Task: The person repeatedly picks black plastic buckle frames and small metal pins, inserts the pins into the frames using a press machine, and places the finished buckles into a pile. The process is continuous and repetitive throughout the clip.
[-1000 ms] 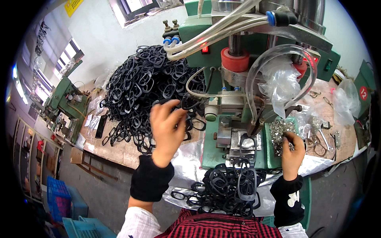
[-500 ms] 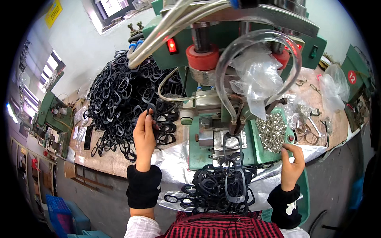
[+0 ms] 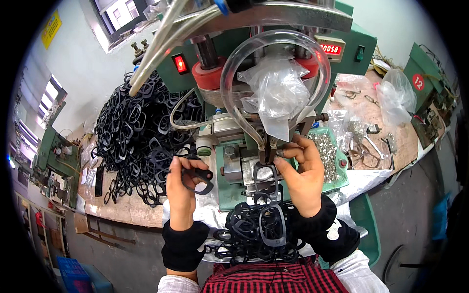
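My left hand (image 3: 181, 188) grips a black plastic ring (image 3: 199, 178) just left of the green press machine (image 3: 234, 178). My right hand (image 3: 305, 173) is up at the press tool, its fingertips pinched at the nozzle above a black ring (image 3: 266, 176) lying on the machine's plate; what they pinch is too small to tell. A heap of finished black rings (image 3: 259, 229) lies in front of my lap. A big pile of black rings (image 3: 134, 136) covers the bench to the left. A green tray of small metal parts (image 3: 328, 154) sits right of my right hand.
Clear hoses (image 3: 234, 97) and a crumpled plastic bag (image 3: 278, 93) hang over the press head. Plastic bags, tools and another green machine (image 3: 427, 97) stand on the wooden bench at the right. A blue crate (image 3: 73, 273) is on the floor at the lower left.
My left hand has come back from the big pile with a black ring. My right hand has left the tray of metal parts and moved up to the press tool.
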Demonstrator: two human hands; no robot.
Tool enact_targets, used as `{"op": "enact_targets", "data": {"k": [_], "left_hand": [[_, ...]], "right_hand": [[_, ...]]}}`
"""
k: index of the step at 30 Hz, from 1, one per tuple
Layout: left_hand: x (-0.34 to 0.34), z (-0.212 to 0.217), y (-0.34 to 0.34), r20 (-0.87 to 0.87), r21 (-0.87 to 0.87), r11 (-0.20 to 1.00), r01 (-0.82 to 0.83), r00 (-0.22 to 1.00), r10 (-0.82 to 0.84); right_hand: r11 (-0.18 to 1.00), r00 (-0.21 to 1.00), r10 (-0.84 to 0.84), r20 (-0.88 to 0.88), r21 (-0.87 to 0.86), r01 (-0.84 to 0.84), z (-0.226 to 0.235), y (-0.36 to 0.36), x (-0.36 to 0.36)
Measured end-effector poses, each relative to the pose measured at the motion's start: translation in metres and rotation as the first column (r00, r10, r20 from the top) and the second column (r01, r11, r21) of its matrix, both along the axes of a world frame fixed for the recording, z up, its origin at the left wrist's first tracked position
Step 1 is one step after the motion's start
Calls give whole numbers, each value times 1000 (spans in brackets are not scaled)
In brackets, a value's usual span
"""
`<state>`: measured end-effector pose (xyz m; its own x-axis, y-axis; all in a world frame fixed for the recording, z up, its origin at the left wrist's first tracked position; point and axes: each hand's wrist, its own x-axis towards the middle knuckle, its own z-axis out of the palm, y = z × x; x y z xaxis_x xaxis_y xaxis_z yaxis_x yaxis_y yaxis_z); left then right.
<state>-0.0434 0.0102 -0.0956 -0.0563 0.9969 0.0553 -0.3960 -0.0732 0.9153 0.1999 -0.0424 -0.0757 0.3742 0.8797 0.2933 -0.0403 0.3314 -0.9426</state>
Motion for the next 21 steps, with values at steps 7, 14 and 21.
{"op": "enact_targets", "data": {"k": [7, 14, 21], "left_hand": [[46, 100, -82, 286, 495, 864, 89, 923, -259], [78, 60, -79, 418, -260, 421, 869, 494, -762], [98, 33, -65, 441, -318, 510, 799, 601, -667]], "right_hand": [[989, 948, 127, -291, -38, -144, 20, -7, -15], [997, 856, 69, 512, 0, -80, 11, -15, 34], [902, 378, -249, 892, 70, 427, -72, -11, 101]]}}
